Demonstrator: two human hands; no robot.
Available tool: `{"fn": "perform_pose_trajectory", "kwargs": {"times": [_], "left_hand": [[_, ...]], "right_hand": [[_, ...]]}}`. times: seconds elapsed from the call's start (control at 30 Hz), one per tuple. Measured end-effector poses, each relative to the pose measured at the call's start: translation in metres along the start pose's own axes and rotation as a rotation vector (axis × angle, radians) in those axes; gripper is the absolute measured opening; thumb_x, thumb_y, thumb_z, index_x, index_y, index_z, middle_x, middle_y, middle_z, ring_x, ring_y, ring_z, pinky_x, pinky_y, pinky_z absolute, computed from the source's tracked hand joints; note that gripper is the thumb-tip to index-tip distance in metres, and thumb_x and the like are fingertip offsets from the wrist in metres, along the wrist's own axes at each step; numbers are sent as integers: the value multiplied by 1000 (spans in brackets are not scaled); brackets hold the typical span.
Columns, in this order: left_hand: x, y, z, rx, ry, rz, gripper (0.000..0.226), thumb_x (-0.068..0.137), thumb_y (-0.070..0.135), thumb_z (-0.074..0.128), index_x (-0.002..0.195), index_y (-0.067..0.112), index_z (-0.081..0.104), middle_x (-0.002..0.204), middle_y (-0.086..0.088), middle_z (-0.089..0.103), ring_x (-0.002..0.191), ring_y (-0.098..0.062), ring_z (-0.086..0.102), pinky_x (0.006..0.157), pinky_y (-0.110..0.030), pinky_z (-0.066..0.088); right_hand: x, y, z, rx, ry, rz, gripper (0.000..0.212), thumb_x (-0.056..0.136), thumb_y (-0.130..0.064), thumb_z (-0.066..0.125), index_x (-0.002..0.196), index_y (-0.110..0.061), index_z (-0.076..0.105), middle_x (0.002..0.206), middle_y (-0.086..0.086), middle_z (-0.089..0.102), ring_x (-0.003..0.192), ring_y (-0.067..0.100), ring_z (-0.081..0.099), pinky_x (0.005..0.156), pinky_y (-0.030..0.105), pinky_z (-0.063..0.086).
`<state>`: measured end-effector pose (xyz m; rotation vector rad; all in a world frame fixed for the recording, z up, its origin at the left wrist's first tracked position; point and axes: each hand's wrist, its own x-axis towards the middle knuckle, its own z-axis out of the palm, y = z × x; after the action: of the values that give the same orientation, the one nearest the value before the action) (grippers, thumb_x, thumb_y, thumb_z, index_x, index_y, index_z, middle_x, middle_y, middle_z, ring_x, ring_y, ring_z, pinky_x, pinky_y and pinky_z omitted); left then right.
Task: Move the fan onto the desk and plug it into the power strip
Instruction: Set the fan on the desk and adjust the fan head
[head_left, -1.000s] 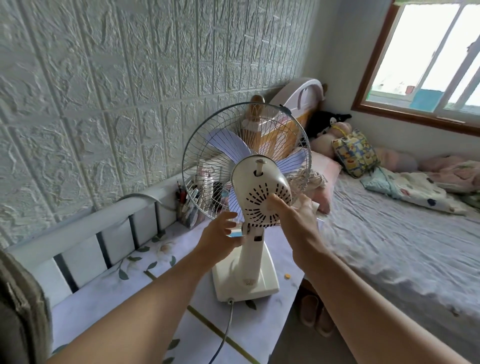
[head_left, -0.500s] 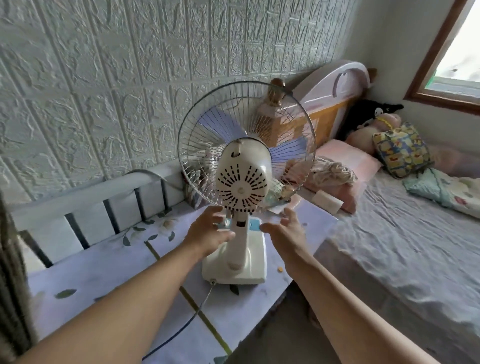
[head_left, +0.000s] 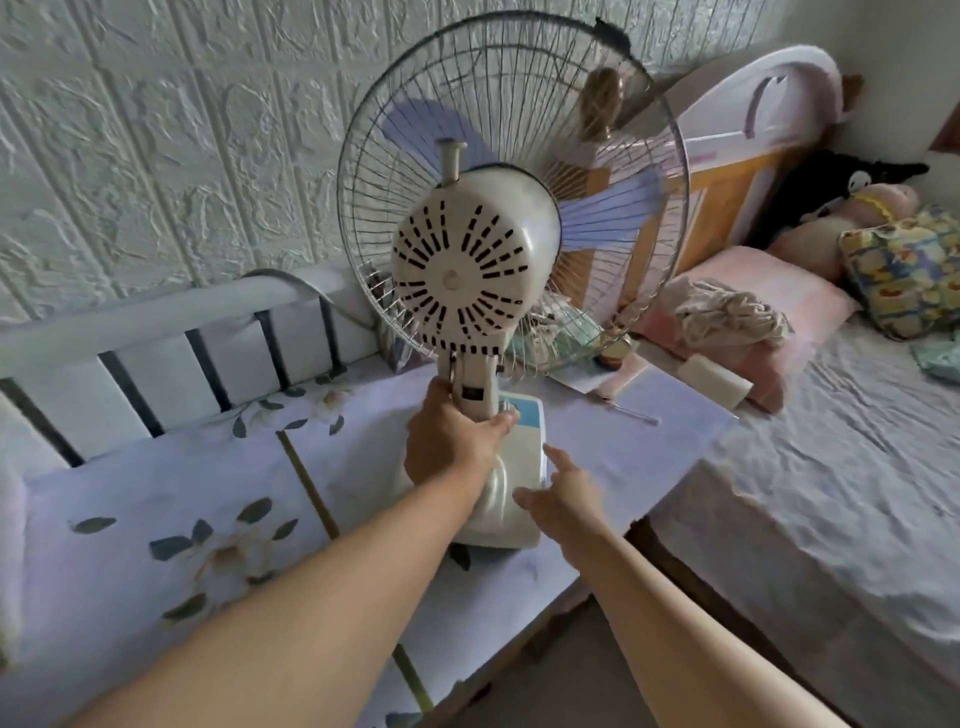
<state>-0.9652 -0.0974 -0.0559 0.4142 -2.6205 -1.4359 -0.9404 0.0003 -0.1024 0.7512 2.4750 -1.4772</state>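
A cream table fan (head_left: 467, 270) with a wire cage and pale purple blades stands upright, its back towards me, on the desk (head_left: 156, 519), which is covered with a lilac flowered cloth. My left hand (head_left: 449, 441) is wrapped around the fan's neck just below the motor housing. Beside the fan's base (head_left: 519, 467), my right hand (head_left: 563, 499) has its fingers spread and its fingertips at the base's right edge. The fan's cord and any power strip are out of sight.
A white railing (head_left: 156, 332) runs along the desk's back against the textured wall. A bed (head_left: 831, 493) with pillows and plush toys lies to the right, its wooden headboard (head_left: 727, 197) behind the fan. Small clutter (head_left: 561, 338) sits behind the cage.
My right hand left the motor housing and dropped beside the base. My left hand closed around the neck. The view moved closer and tilted down; the cord is no longer seen.
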Motion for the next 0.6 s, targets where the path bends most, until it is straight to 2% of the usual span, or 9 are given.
{"fn": "perform_pose_trajectory", "kwargs": {"times": [0.1,0.17,0.23,0.33,0.4,0.5,0.6], "left_hand": [[3,-3,3,56,26,28,53,71,40,76,117,21,56,120,-2,68,112,-29,62,90,-36,49],[5,-5,2,57,12,49,53,71,38,76,118,21,58,120,-2,68,112,-29,62,91,-36,49],[7,-7,-1,44,0,57,51,71,36,76,117,21,59,119,-2,68,112,-29,63,90,-35,49],[11,-12,-10,31,-26,83,48,71,32,76,115,20,60,117,-2,69,109,-28,64,89,-35,50],[16,-18,-19,31,-59,113,48,70,29,77,114,19,61,117,-2,70,109,-27,64,91,-37,52],[26,-25,-35,28,-130,159,49,67,27,79,112,19,61,116,-3,70,108,-26,65,93,-41,52],[39,-33,-50,47,-205,181,49,67,25,80,113,17,62,116,-4,70,107,-25,65,93,-37,52]], "right_hand": [[8,7,4,2,-17,35,73,80,-7,69,144,-25,37,127,11,58,104,23,61,91,39,53],[10,10,6,-3,-24,52,73,79,-4,68,142,-26,40,114,8,60,93,19,59,86,35,56],[13,12,12,-2,-16,70,71,78,-2,67,140,-30,44,107,6,57,94,22,59,84,34,56],[12,12,23,27,26,92,70,76,2,63,136,-32,49,120,9,58,109,28,57,86,34,55],[6,11,30,41,29,88,70,79,4,62,138,-29,46,129,10,54,108,23,54,81,29,52],[-4,9,45,58,66,84,73,77,2,64,141,-26,43,133,11,53,113,25,55,88,34,54],[-15,2,68,85,89,115,76,77,-2,64,143,-28,38,128,11,54,113,30,56,88,42,55]]}}
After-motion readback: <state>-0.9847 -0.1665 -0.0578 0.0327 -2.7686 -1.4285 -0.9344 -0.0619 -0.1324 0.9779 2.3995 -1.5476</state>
